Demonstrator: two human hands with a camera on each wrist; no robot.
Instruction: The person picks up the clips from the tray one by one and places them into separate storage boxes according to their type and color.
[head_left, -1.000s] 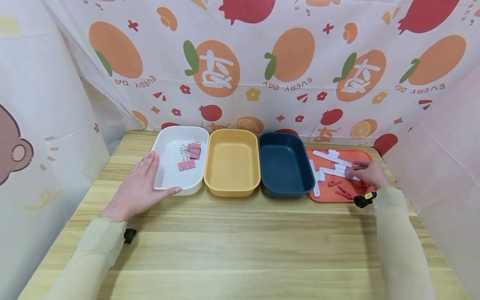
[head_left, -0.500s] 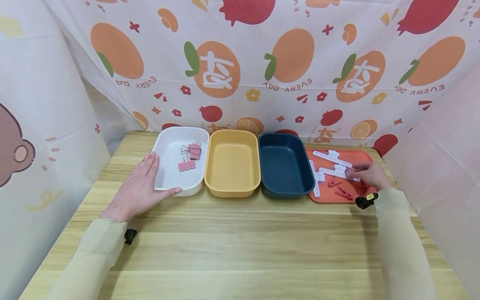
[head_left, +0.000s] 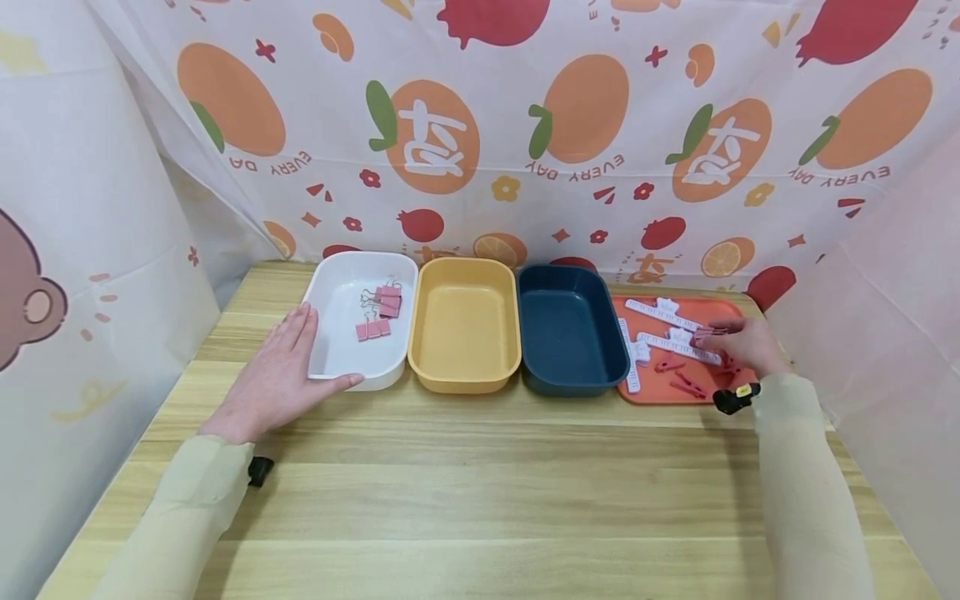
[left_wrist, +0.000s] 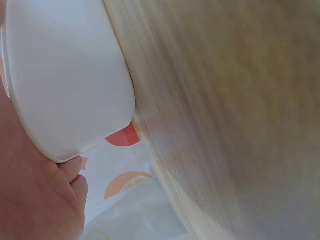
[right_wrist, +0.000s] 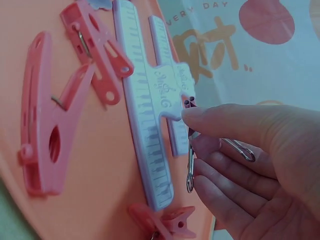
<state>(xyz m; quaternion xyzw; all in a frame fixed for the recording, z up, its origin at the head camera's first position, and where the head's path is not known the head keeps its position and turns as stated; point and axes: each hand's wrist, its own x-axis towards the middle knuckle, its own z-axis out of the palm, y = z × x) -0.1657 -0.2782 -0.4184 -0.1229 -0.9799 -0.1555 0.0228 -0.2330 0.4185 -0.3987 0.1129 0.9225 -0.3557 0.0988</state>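
My left hand (head_left: 277, 375) rests spread along the left side and front corner of a white bin (head_left: 330, 362), in which several pink binder clips (head_left: 372, 330) lie. Over the orange tray (head_left: 652, 395) at the right, my right hand (head_left: 750, 343) pinches a pink binder clip (head_left: 708, 332) between thumb and fingers. Its wire handles (right_wrist: 190, 170) stick out in the right wrist view; the thumb hides most of its body. Below and beside that hand lie white piano-key clips (right_wrist: 145, 115) marked "Music" and pinkish-red clothespins (right_wrist: 42, 125).
A yellow bin (head_left: 465, 333) and a dark blue bin (head_left: 570, 333) stand between the white bin and the tray, all in one row. The wooden table (head_left: 480, 492) runs in front of them. A fruit-print cloth (head_left: 510, 217) hangs close behind, with cloth at both sides.
The right hand has risen slightly from the tray with the pink binder clip, which now shows more clearly. My left hand stays in place on the white bin.
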